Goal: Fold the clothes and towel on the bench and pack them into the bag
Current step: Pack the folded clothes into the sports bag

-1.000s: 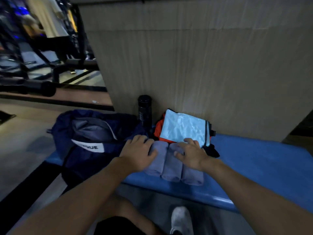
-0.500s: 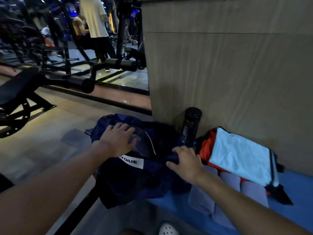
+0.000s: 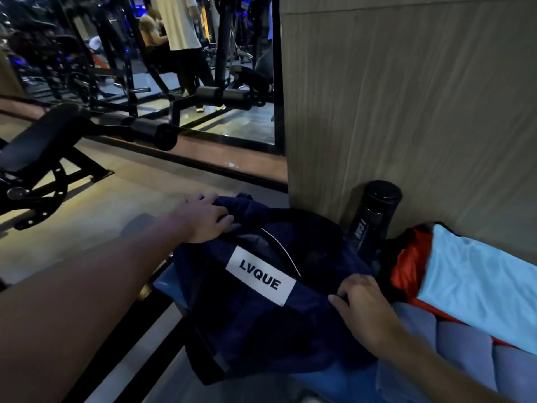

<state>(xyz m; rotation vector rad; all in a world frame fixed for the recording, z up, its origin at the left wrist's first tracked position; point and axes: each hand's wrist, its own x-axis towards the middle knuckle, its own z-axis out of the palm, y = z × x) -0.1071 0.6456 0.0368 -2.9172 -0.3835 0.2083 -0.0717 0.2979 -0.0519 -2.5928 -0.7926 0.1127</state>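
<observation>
Step in hand: opening the navy duffel bag (image 3: 261,324). Your left hand (image 3: 203,218) grips its far rim, fingers (image 3: 220,221) curled. Your right hand (image 3: 366,303) pinches the near rim. The folded towel (image 3: 459,341) and light-blue shirt (image 3: 479,286) sit on the worktop (image 3: 328,379), just right of your right fingers. Next, probably: spread the mouth wide, then load.

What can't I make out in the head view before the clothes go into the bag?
All in the head view:
Inside of the bag: dark, its mouth barely parted between left hand and right hand.
Folded stack, light blue shirt over orange garment: cut off by the right edge.
Rolled towel: near end runs off the bottom edge.
Bottle: base behind the bag, print too dim to read.
</observation>
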